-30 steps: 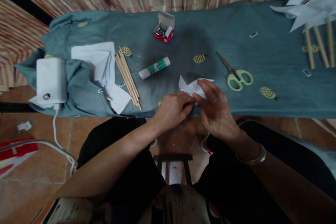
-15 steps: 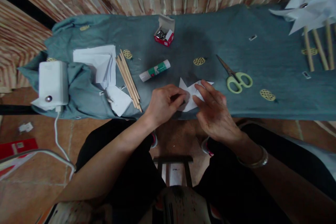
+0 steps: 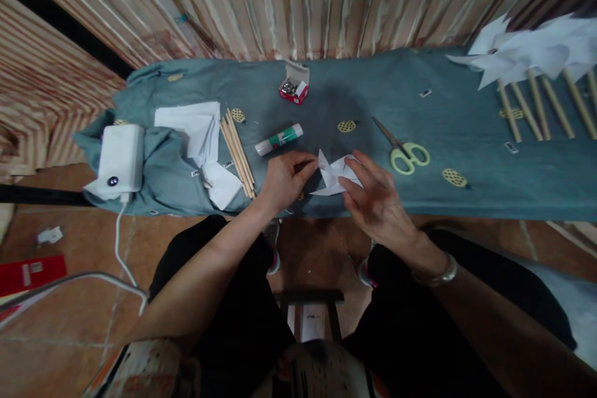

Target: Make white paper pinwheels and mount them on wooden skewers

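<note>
A white paper pinwheel (image 3: 330,175) with cut, folded points lies near the front edge of the cloth-covered table. My left hand (image 3: 288,180) pinches at its left side, thumb and forefinger pressed together by one paper point. Over the right part rests my right hand (image 3: 375,196), its fingers apart and touching the paper, covering some of it. Just beyond my left hand lies a glue stick (image 3: 278,139) with a green label. Green-handled scissors (image 3: 403,150) lie to the right of my right hand.
Behind the glue stick stands an open red box (image 3: 295,88) of small metal pins. Wooden sticks (image 3: 237,155) and white paper sheets (image 3: 191,130) lie left, beside a white device (image 3: 120,158) with a cable. Finished paper pinwheels (image 3: 536,53) on sticks lie far right.
The view has shifted, showing more pinwheels at right. My left hand has moved to the paper's left edge, and more folded points show between my hands.
</note>
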Demonstrator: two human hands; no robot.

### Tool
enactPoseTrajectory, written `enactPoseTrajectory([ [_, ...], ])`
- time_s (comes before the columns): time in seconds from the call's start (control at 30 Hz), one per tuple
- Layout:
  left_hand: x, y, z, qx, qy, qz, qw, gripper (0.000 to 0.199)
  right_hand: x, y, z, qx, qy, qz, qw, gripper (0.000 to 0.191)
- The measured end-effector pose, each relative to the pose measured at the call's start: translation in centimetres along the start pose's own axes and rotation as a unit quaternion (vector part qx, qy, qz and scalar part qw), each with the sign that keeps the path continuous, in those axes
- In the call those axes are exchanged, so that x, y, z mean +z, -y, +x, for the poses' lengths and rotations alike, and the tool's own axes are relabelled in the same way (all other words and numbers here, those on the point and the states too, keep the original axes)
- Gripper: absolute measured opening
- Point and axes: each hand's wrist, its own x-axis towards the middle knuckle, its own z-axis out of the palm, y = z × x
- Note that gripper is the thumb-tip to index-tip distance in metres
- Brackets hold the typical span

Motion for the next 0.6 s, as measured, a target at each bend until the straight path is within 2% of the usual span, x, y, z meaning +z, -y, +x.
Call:
enactPoseTrajectory([
  [0.13, 0.5, -0.3, 0.1, -0.091, 0.017, -0.149, 0.984, 0.032, -0.8, 0.1, 0.7, 0.039, -0.013, -0.006, 0.999, 0.024],
  [0.2, 0.9, -0.9, -0.1, -0.161, 0.037, -0.257, 0.952, 0.041, -1.3, 0.2, 1.1, 0.054, -0.020, -0.003, 0.998, 0.026],
  [0.27, 1.3, -1.7, -0.5, -0.210, 0.066, -0.362, 0.906, 0.048, -1.7, 0.4, 1.5, 0.054, -0.023, -0.009, 0.998, 0.028],
  [0.33, 1.5, -2.5, -0.8, -0.221, 0.090, -0.432, 0.870, 0.049, -1.8, 0.7, 1.7, 0.045, -0.025, -0.024, 0.998, 0.030],
  [0.4, 1.7, -3.1, -1.0, -0.216, 0.094, -0.469, 0.851, 0.043, -1.7, 1.0, 1.9, 0.029, -0.031, -0.039, 0.998, 0.031],
  [0.6, 1.9, -3.3, -0.7, -0.207, 0.060, -0.482, 0.849, 0.030, -1.1, 1.4, 2.1, -0.020, -0.053, -0.092, 0.994, 0.030],
])
